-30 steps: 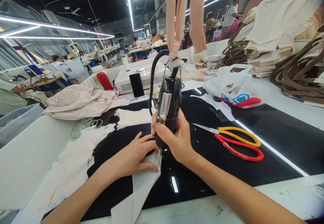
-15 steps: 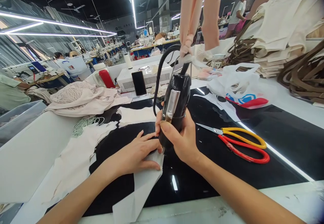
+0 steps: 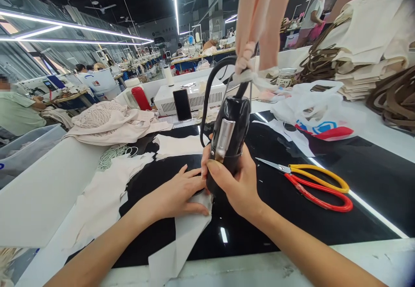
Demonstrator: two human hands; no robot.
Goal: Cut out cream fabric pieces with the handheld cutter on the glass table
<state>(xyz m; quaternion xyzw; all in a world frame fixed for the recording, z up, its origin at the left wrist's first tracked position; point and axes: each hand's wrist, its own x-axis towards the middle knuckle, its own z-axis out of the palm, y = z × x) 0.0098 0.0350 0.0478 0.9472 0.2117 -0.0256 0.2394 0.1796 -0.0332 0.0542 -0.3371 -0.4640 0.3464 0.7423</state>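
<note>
A black handheld tool (image 3: 228, 142) stands nearly upright over a dark, glossy work surface (image 3: 272, 226). Its lower end blends into the black, so whether it touches the pale fabric piece (image 3: 193, 231) just below and left of it cannot be told. Above the tool, pink cloth strips (image 3: 272, 23) run out of the top of view. To its right lies a white plastic bag (image 3: 319, 110), contents hard to make out; behind it and to the right, a glass jar (image 3: 286, 78) holds something too small to identify. Far left of the tool, a translucent bin (image 3: 48, 138) with pale contents is cut off by the edge. The right hand (image 3: 241, 185) wraps the tool, fingers closed around it, thumb along the front. The left hand (image 3: 180, 194) lies palm down on the fabric left of the tool, fingers spread.
</note>
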